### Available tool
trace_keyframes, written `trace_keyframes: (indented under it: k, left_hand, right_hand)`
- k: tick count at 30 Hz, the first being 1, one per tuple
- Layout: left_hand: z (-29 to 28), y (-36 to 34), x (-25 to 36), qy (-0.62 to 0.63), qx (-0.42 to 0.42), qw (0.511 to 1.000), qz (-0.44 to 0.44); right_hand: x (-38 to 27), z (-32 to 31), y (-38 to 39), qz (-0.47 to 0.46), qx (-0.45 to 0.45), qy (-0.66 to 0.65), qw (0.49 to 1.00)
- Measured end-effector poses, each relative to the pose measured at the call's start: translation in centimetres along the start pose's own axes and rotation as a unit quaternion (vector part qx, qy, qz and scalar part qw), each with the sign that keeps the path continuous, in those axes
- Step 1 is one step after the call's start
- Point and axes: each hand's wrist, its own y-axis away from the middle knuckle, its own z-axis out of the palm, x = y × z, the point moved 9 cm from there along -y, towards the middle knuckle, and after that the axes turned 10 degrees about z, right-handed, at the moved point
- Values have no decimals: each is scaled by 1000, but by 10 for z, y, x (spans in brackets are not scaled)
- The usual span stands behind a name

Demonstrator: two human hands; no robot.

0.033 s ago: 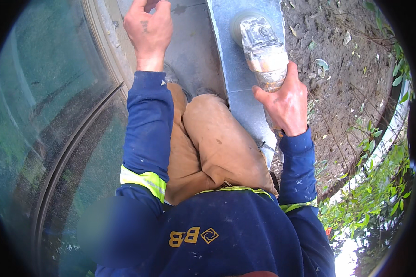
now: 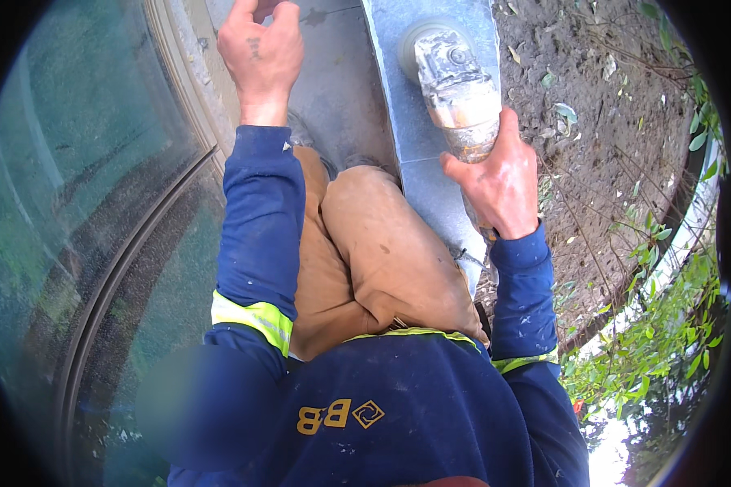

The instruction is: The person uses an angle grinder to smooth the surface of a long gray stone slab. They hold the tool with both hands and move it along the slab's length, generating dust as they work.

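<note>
My right hand (image 2: 503, 183) is wrapped round the body of a dusty angle grinder (image 2: 463, 97), thumb on its left side. The grinder's round disc (image 2: 414, 53) looks blurred and lies over the top of a long grey-blue stone slab (image 2: 430, 191). My left hand (image 2: 261, 61) is at the upper edge of the view, left of the slab, with fingers curled and thumb bent. Its fingertips are partly cut off and turned away, so what they hold, if anything, is hidden. A thin cord or metal piece (image 2: 469, 258) shows below the grinder.
A dusty glass pane (image 2: 138, 97) with a dark frame bar (image 2: 130, 243) stands on the left. Grey paving (image 2: 341, 73) lies between it and the slab. To the right are bare soil (image 2: 593, 130) with dry leaves and a green shrub (image 2: 642, 357). My bent knees (image 2: 382, 235) are beside the slab.
The grinder's head and disc have shifted slightly left across the slab, my right hand moving with them. My left hand has stayed in place.
</note>
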Motion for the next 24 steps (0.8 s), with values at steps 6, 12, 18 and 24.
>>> trace_keyframes:
  k: [6,12,18,24]
  left_hand:
    - [-1,2,2,-9,0,1000,-17]
    - [2,1,2,-12,-4,1000,-2]
    - [2,2,-3,-27,-4,1000,-10]
    - [6,0,0,-19,-10,1000,-10]
  right_hand:
    - [13,-8,4,45,-3,-6,999]
    - [-2,-5,-6,-12,17,0,1000]
    - [4,-5,4,-35,11,1,999]
    - [8,-13,-4,-20,26,2,999]
